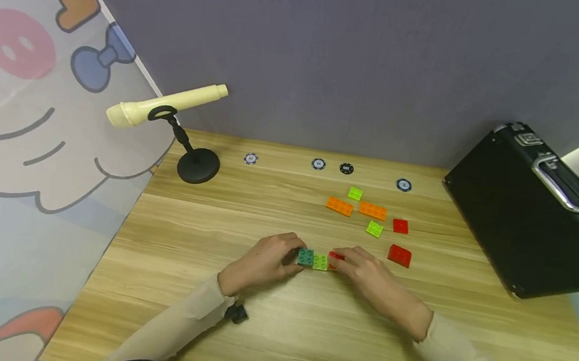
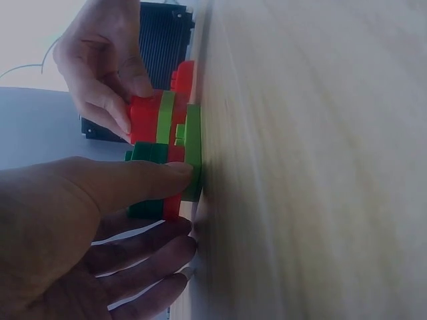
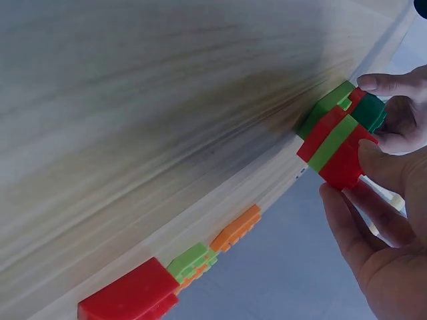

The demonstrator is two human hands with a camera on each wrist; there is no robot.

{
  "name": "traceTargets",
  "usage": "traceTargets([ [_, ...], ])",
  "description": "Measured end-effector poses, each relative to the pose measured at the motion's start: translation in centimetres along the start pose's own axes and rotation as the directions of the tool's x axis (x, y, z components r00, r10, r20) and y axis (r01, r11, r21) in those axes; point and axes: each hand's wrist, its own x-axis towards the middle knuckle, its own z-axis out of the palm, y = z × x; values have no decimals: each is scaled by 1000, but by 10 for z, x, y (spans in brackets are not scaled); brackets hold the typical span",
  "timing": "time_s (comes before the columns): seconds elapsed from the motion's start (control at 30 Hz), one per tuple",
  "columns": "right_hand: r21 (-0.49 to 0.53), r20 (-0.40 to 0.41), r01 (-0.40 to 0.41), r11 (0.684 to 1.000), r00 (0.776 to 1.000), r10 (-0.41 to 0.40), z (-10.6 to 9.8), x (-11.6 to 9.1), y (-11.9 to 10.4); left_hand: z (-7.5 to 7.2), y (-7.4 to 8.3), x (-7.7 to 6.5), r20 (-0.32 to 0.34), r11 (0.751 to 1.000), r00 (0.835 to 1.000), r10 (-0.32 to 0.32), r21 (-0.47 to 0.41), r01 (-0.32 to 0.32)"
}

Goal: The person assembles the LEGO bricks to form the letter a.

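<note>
A small toy-brick build sits on the table between the two hands. Its base is a light green brick (image 2: 192, 150). At its left end a thin red brick (image 2: 175, 193) lies under a dark green brick (image 1: 305, 256). The right end rises as a red layer (image 3: 323, 133), a light green layer (image 3: 333, 145) and a red brick (image 3: 343, 165) on top. My left hand (image 1: 273, 255) pinches the dark green and thin red bricks from the side, thumb across them. My right hand (image 1: 371, 277) grips the top red brick between thumb and fingertips.
Loose bricks lie beyond the right hand: orange ones (image 1: 372, 210), light green ones (image 1: 374, 229) and red ones (image 1: 400, 255). Several poker chips (image 1: 318, 164) lie along the back. A cream microphone (image 1: 171, 104) on a black stand (image 1: 198, 166) is back left; a black case (image 1: 522, 209) stands right.
</note>
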Motion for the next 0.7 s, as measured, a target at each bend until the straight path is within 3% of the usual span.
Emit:
traceTargets([
  [0.2,46,-42,-3,999,999,5,5,-1,3,-1,1,0,10,1000,1000,-7,-1,7],
  [0.43,26,-72,14,1000,997,-12,6,1,3,-1,1,-1,5,1000,1000,-14,-11,15],
  [0.7,147,-81,-83,986,992,96,-3,4,25,1,0,0,2,1000,1000,-7,-6,7],
])
